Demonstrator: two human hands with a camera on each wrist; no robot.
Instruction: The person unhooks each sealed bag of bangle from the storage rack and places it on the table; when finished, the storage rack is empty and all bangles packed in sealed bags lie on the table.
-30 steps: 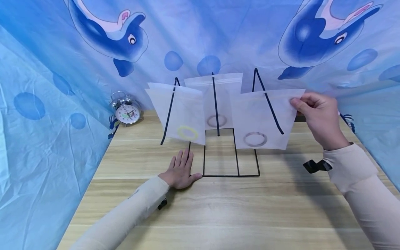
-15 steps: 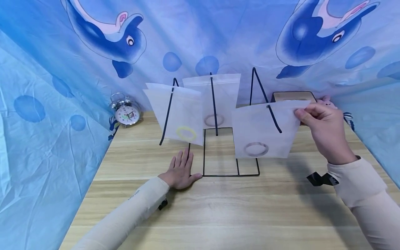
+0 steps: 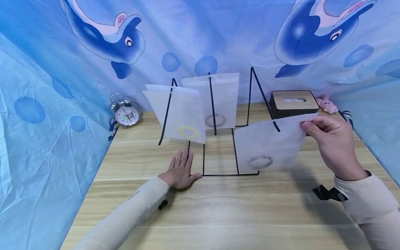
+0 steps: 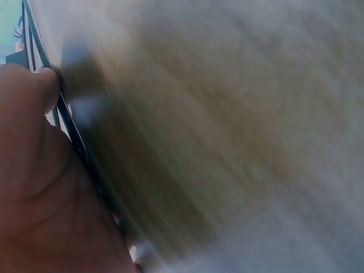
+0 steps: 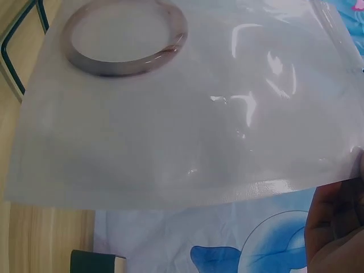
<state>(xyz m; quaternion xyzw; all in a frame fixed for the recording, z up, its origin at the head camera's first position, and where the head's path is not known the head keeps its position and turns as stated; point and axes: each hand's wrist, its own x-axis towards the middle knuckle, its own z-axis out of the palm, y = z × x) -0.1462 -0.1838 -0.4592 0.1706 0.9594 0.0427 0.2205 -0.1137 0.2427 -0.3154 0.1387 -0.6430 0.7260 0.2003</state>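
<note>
My right hand (image 3: pixel 332 144) pinches the right upper edge of a clear zip bag (image 3: pixel 281 142) between thumb and fingers. That bag overlaps the low end of the right hook (image 3: pixel 265 97) of a black wire rack, and its top edge slopes upward to my hand. A greyish-brown bangle (image 5: pixel 114 71) shows in it in the right wrist view. My left hand (image 3: pixel 179 173) lies flat, fingers straight, at the left front corner of the rack's base (image 3: pixel 225 175). Bags (image 3: pixel 187 100) hang on the left hook, one showing a yellow bangle; a middle bag (image 3: pixel 226 93) contains another bangle.
A twin-bell alarm clock (image 3: pixel 126 114) stands at the back left of the wooden table (image 3: pixel 218 215). At the back right are a dark tissue box (image 3: pixel 300 113) with a wooden top and a pink plush toy (image 3: pixel 326 104). Blue dolphin-print curtains (image 3: pixel 206 24) surround the table.
My right hand has moved down and to the right, bringing the bag down the right hook toward its low end. The tissue box has come into view behind. My left hand has stayed put.
</note>
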